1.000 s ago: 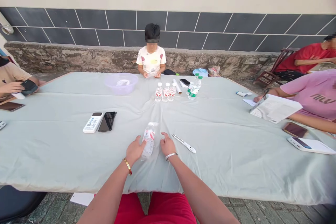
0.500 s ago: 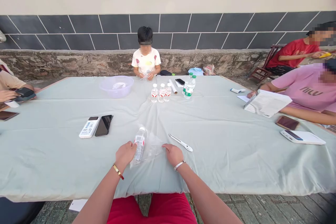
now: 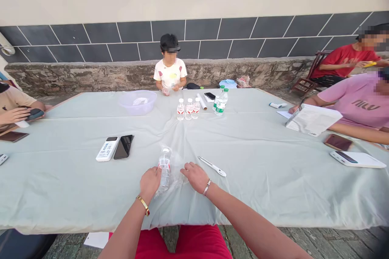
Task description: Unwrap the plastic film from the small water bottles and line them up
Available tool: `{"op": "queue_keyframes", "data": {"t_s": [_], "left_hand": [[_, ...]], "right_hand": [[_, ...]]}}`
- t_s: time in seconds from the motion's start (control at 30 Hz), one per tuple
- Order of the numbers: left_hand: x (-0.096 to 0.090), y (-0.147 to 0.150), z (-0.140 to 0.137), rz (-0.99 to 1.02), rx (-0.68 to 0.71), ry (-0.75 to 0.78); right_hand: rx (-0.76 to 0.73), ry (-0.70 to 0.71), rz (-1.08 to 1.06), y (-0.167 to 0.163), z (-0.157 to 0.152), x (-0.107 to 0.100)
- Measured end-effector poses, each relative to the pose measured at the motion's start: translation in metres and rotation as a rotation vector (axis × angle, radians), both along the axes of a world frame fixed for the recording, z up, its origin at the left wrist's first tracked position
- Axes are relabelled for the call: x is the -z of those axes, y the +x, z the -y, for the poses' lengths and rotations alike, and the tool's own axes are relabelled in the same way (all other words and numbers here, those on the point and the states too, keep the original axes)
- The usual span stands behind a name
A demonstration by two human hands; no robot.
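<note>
A clear plastic bottle (image 3: 164, 172) with a white cap and a red-and-white label lies or leans in front of me, with a thin transparent plastic bag (image 3: 178, 172) around and beside it. My left hand (image 3: 150, 183) grips the bottle from its left side through or against the film. On the other side, my right hand (image 3: 196, 176) pinches the loose right edge of the bag with its fingers closed. Just beyond that hand, a white pen-like cutter (image 3: 212, 166) rests on the cloth.
A power bank (image 3: 107, 149) and a phone (image 3: 123, 147) lie to the left. Farther off stand several bottles (image 3: 189, 110), a purple basin (image 3: 138, 103) and a roll (image 3: 201, 102). People sit across and at both sides; a white box (image 3: 314, 119) stands at right.
My right hand has moved left toward the bottle, gathering the bag's loose edge closer. My left hand stays on the bottle. The whole view has shifted slightly.
</note>
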State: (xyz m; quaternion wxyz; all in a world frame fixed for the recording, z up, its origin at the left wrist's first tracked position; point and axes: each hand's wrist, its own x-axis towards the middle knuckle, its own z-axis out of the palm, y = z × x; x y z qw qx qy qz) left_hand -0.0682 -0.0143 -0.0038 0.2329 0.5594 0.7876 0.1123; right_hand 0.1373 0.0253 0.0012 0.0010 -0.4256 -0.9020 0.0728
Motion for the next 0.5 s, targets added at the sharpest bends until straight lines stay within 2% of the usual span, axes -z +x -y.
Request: {"op": "queue_keyframes", "data": {"t_s": [0.07,0.1,0.17,0.23,0.3,0.43,0.5], "left_hand": [[0.001,-0.004,-0.001,0.001,0.002,0.012],[0.001,-0.006,-0.002,0.003,-0.002,0.015],[0.0,-0.009,-0.002,0.011,-0.025,0.019],[-0.003,-0.011,-0.002,0.018,-0.072,0.029],[-0.008,-0.01,-0.004,0.028,-0.122,0.053],[-0.014,0.002,-0.019,0.087,-0.153,0.078],[-0.012,0.005,-0.029,0.132,-0.157,0.074]], "right_hand": [[-0.081,-0.129,-0.13,-0.01,-0.004,-0.001],[-0.048,-0.222,-0.195,-0.016,-0.006,-0.002],[0.103,-0.404,-0.299,-0.028,-0.011,-0.002],[0.242,-0.515,-0.35,-0.039,-0.016,0.001],[0.308,-0.539,-0.373,-0.05,-0.018,0.007],[0.426,-0.457,-0.517,-0.067,-0.014,0.018],[0.448,-0.467,-0.565,-0.071,-0.01,0.023]]}}
